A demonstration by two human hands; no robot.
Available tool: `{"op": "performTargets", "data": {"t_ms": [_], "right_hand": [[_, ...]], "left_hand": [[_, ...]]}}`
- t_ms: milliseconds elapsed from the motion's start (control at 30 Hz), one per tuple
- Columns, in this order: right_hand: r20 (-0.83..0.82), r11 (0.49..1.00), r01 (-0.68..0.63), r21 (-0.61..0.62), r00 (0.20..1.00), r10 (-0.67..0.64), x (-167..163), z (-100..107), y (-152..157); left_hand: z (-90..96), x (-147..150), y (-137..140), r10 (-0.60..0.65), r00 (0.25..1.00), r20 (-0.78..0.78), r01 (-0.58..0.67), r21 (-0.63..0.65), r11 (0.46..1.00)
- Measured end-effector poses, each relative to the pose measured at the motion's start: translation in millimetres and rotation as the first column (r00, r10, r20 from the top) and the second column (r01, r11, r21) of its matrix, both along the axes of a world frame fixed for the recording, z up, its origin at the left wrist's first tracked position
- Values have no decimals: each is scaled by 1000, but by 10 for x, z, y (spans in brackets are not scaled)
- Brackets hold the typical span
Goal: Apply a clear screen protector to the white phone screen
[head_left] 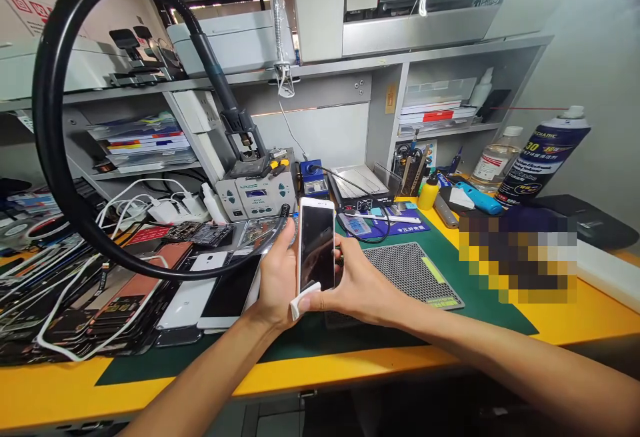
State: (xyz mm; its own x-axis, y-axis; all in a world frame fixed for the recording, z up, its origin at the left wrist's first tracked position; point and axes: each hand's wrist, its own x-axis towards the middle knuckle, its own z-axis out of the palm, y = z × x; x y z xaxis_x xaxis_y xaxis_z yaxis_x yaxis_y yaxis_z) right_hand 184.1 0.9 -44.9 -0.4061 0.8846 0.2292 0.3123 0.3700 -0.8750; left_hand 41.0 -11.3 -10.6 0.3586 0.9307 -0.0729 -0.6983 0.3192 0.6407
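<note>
A white-framed smartphone (319, 243) with a dark screen is held upright above the bench mat, its screen facing me. My left hand (278, 273) grips it along the left edge, the thumb pointing up beside it. My right hand (361, 281) reaches in from the right, fingers curled at the phone's right edge and partly hidden behind it. Under my right thumb, a folded white piece that looks like tissue (303, 299) lies against the lower end of the screen. Behind the phone stands a grey hot air station (257, 190).
Phones and phone parts (113, 300) are piled at the left among white cables. A thick black hose (45, 123) loops over them. A perforated pad (407, 270) lies on the green mat (493, 303). A spray can (547, 153) and a clear bottle (497, 157) stand at the right.
</note>
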Motion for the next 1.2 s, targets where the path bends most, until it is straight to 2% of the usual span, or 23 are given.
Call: {"op": "performTargets", "data": {"t_ms": [200,433,533,633,900,1067,1200], "right_hand": [[86,1000,1,0,996,-1,-18,53,-56],[64,1000,-22,1,998,21,-9,63,-52],[30,998,-51,37,998,50,-8,49,-42],[4,997,-65,47,998,65,-2,55,-28],[76,991,-100,-85,991,107,97,151,11],[84,979,-187,-80,978,193,180,184,41],[61,959,-248,-133,964,258,242,232,67]], "left_hand": [[26,1,20,106,994,-12,-106,-72,992],[-43,-64,60,83,996,25,-81,-74,994],[-58,-96,75,79,997,24,-77,-69,995],[-51,-116,81,101,995,6,-101,-64,993],[-8,-151,93,213,970,-115,-218,-33,975],[-26,-195,133,204,972,-121,-205,4,979],[-30,-220,151,218,969,-120,-219,-3,976]]}}
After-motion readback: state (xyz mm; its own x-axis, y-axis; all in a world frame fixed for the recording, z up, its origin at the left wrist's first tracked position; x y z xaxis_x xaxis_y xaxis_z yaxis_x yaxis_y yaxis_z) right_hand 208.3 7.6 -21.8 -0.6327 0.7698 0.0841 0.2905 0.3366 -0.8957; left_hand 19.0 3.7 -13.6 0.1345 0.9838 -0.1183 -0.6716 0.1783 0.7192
